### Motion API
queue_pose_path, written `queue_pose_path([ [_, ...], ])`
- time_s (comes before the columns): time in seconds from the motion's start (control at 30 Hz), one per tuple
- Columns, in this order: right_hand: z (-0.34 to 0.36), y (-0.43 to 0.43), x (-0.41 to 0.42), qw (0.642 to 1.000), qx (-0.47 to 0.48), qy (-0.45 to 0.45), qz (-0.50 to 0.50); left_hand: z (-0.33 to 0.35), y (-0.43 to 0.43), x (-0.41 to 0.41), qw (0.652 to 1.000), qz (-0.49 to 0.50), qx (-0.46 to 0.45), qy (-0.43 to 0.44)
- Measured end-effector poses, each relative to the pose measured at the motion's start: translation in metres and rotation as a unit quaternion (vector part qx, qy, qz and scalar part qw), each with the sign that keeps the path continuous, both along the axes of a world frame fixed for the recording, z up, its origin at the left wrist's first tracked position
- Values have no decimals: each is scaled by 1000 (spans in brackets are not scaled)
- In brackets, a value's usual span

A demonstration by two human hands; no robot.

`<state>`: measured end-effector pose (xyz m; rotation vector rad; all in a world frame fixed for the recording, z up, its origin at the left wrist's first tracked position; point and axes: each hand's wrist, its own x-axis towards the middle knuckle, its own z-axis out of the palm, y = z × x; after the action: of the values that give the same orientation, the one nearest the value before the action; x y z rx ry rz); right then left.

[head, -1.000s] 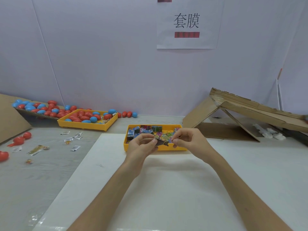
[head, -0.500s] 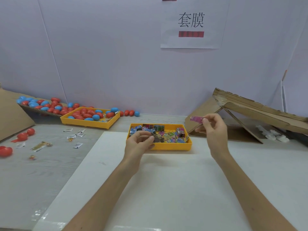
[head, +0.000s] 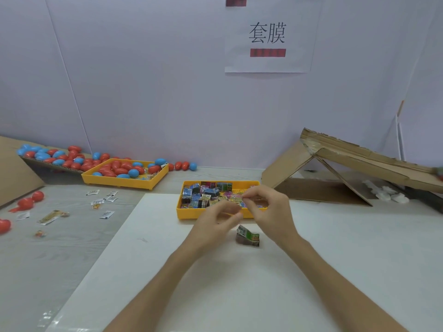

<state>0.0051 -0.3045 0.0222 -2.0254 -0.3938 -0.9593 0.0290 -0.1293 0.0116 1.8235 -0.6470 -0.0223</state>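
Right hand (head: 268, 207) hovers over the tray's (head: 184, 213) near edge, thumb and forefinger tips drawn together. On what, the blur hides. Left hand (head: 215, 221) is just beside it with its fingers curled; whether it holds anything I cannot tell. Packet (head: 248, 237) lies crumpled on the mat (head: 335, 259), below and between the hands, touched by neither. Likely a pause between pieces — next calls for a light pinch on that small, creased packet.

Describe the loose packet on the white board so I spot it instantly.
Find the big white board, then the yellow tray of small printed boxes at its far edge. Just in front of that tray lies one crumpled packet, green and brown, the only piece lying on the bare board.
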Motion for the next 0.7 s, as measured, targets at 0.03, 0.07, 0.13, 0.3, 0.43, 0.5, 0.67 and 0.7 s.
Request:
queue_pose_path([
  [0.03,0,2,-1,1000,-11,-11,11,2,0,0,999,7,-22,31],
  [0.07,-1,4,-1,999,-21,-23,22,4,1,0,997,12,-43,67],
  [0.13,0,7,-3,997,-38,-42,43,7,3,0,988,24,-86,122],
  [0.3,0,9,-5,994,-87,-56,42,10,7,2,973,64,-162,152],
  [0.43,0,13,-5,992,-95,-60,57,9,7,2,971,72,-172,148],
  [0.5,0,15,-7,995,-60,-28,78,8,8,3,969,83,-180,149],
  [0.67,4,18,-7,979,92,134,119,9,7,3,975,86,-162,126],
  [0.7,4,18,-7,970,122,166,126,9,7,3,978,82,-151,115],
])
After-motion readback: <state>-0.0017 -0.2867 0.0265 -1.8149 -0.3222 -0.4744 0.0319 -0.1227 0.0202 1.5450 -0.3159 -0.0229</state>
